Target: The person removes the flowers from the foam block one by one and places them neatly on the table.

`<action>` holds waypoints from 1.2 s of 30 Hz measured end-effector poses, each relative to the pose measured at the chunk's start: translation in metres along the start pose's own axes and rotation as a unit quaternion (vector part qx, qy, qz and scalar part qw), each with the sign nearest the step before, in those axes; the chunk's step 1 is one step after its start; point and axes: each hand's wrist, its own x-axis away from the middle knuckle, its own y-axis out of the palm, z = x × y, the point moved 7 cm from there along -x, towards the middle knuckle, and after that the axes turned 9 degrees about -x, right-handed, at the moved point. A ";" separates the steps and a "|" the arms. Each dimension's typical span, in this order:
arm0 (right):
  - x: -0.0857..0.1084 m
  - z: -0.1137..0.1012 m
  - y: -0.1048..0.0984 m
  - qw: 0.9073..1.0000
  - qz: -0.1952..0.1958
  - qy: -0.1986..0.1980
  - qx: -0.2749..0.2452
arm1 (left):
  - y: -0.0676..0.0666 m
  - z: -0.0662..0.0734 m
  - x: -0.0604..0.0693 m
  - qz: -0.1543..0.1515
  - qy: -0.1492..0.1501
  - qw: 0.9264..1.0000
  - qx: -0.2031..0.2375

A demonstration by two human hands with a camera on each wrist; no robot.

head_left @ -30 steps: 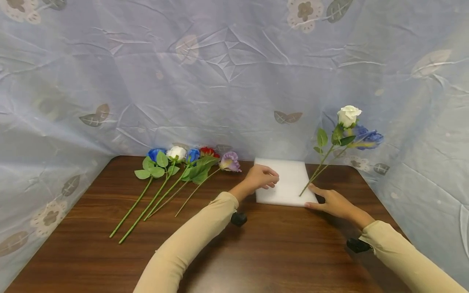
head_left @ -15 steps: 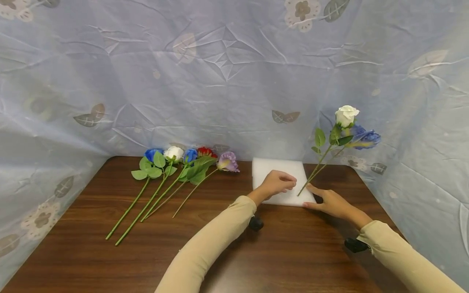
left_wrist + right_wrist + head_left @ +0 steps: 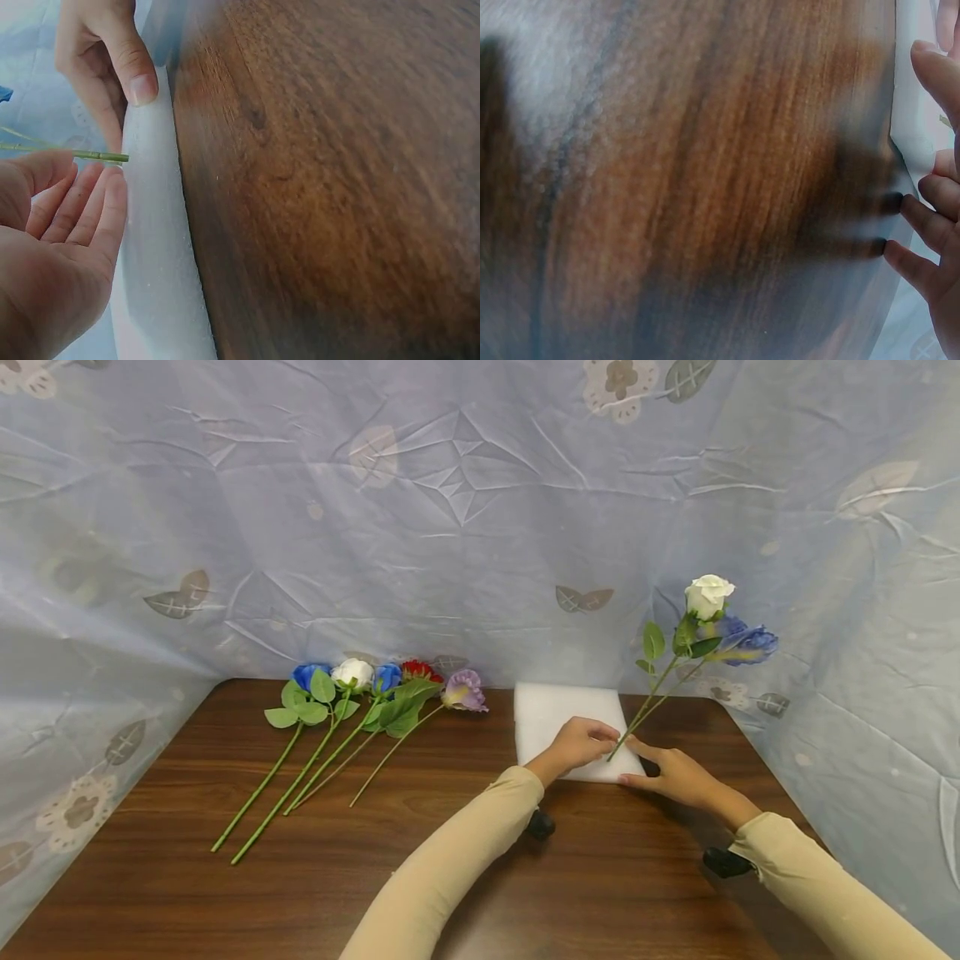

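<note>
A white foam block (image 3: 551, 710) lies on the table, and my right hand (image 3: 678, 777) grips its front right corner, thumb at the front and forefinger on top. A white rose (image 3: 708, 597) and a blue flower (image 3: 750, 645) lean right above it, their green stems meeting near the block's right part. Whether both stems are stuck into the foam is hidden. My left hand (image 3: 581, 743) is over the block with its fingertips at the stems. In the left wrist view, the loosely extended fingers (image 3: 86, 206) lie beside the green stem (image 3: 105, 156); a firm hold is not visible.
On the left of the wooden table (image 3: 300, 902) lie a blue rose (image 3: 309, 677), a white rose (image 3: 352, 674), another blue rose (image 3: 387, 677), a red flower (image 3: 420, 671) and a purple flower (image 3: 465, 691). A patterned curtain (image 3: 450, 527) hangs behind.
My left hand has moved right across the foam block to the stems. My right hand stays at the block's corner, and the standing flowers keep their lean.
</note>
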 end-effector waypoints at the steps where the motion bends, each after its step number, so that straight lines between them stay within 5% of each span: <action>1: 0.000 0.000 0.000 1.000 0.000 0.000 0.001 | 0.000 0.000 0.000 0.000 0.002 1.000 -0.004; 10: 0.000 0.002 0.000 1.000 0.001 -0.003 0.003 | 0.004 0.002 -0.003 0.015 0.021 0.998 -0.060; 21: 0.000 0.001 0.000 1.000 -0.001 -0.005 -0.006 | 0.006 0.004 0.001 0.026 -0.010 0.996 -0.085; 36: 0.000 0.002 0.001 1.000 0.010 -0.008 0.002 | 0.003 0.002 0.003 0.045 0.001 0.997 -0.059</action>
